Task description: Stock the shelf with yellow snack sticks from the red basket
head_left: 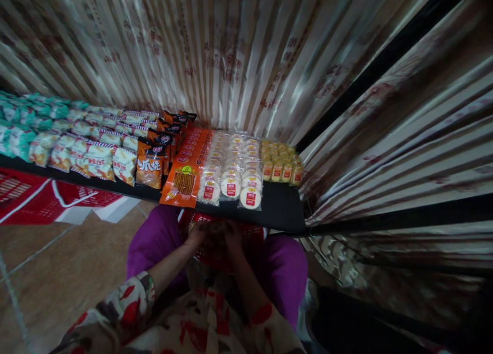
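Both my hands are down at a red plastic basket point(254, 230) between my knees, just below the front edge of a black shelf point(281, 210). My left hand point(197, 234) is over the basket's left part, and my right hand point(232, 236) is close beside it. Dim brownish shapes lie between the hands, too dark to name. My fingers are blurred and in shadow, so whether they grip anything cannot be made out. Nearest on the shelf are an orange snack packet point(184, 185) and clear-wrapped round white cakes point(231, 187).
Along the shelf stand small yellow packs point(281, 171), orange-black bags point(150, 164), white snack bags point(98, 161) and teal bags point(21, 141). Red baskets point(31, 197) stand on the tiled floor at left. A pleated curtain point(239, 61) hangs behind, with a dark bar point(370, 61) at right.
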`<state>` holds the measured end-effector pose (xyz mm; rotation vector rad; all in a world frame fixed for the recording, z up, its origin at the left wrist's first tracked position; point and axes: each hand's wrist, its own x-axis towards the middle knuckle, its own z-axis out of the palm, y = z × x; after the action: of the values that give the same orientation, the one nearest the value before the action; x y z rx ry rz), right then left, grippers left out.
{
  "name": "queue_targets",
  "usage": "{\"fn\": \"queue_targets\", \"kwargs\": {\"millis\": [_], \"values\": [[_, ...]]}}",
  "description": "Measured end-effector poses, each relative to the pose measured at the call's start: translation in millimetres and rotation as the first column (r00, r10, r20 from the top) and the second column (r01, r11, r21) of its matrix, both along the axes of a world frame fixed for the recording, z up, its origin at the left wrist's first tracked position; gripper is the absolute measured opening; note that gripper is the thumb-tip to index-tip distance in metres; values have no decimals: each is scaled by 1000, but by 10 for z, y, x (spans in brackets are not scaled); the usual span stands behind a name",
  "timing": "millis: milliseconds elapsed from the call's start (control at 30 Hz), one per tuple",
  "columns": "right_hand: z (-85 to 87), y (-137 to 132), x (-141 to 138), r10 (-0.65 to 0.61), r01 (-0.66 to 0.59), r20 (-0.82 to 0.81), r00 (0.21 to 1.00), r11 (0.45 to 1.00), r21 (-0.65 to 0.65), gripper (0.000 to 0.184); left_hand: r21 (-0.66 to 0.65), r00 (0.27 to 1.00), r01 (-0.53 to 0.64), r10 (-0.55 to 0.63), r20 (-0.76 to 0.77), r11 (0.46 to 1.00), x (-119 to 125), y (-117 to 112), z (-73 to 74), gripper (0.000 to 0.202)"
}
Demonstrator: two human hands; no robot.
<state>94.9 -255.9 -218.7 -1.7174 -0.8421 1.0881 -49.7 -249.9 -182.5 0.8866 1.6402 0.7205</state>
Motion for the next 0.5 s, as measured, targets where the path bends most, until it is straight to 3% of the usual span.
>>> {"fn": "queue_targets", "kwargs": {"millis": [233, 500], "values": [[202, -142, 45, 19, -15, -109, 994, 999, 42, 40, -29, 994, -47, 50, 101, 998, 40, -91, 264, 28], [407, -279, 85, 21, -15, -74, 997, 997, 81, 37, 42, 997, 19, -22, 71, 999, 54, -129, 374, 24]]}}
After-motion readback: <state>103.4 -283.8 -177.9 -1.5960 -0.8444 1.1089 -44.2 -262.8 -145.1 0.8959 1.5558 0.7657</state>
